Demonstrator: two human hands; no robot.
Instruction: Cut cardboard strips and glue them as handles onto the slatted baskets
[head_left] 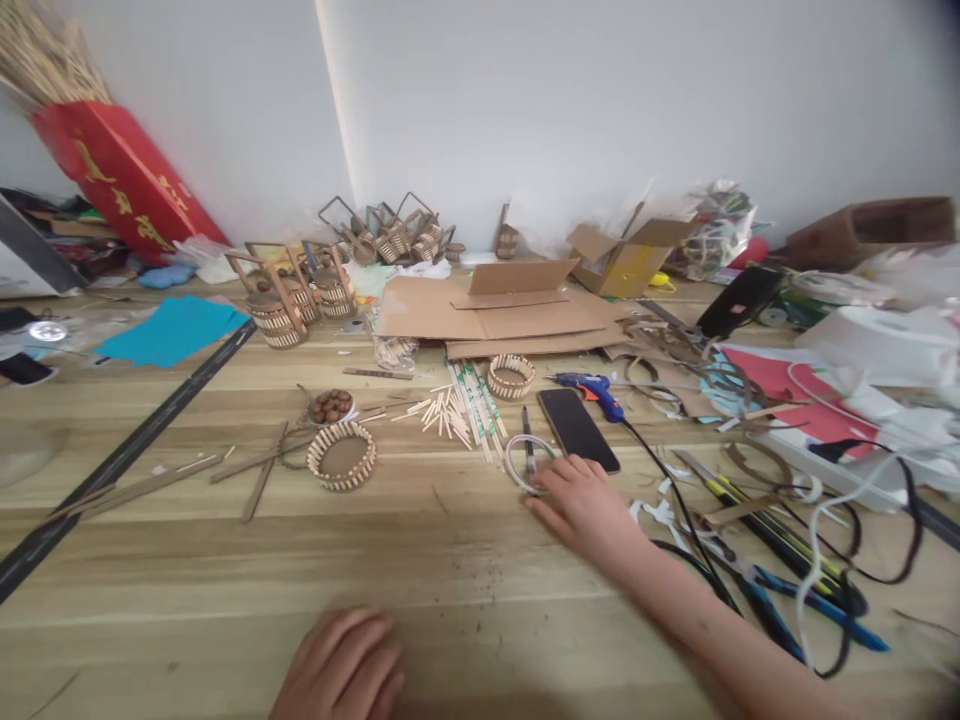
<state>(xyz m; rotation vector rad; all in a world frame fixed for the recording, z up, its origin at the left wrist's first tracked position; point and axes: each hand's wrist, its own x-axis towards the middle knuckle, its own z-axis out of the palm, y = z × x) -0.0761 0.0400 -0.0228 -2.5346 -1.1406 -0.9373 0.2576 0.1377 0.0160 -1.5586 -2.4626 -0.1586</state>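
White ring [508,462] just right of frame centre; right hand [583,502] at its edge, fingers loosely bent, grip unclear. Pen [529,440] overlaps ring. Phone [577,428] crowds hand, glue gun [591,384] beyond. Loose sticks [447,412] left of ring, cardboard [491,318] upper middle. Left hand [341,665] lower middle, half-curled, hold hidden.

The right hand [581,505] is bare, and the right forearm [694,612] is bare also, over all its visible length, becoming narrower toward the hand. The left hand [341,665] is bare too, with a rounded, slightly blurred shape, cut by the view's lower edge.
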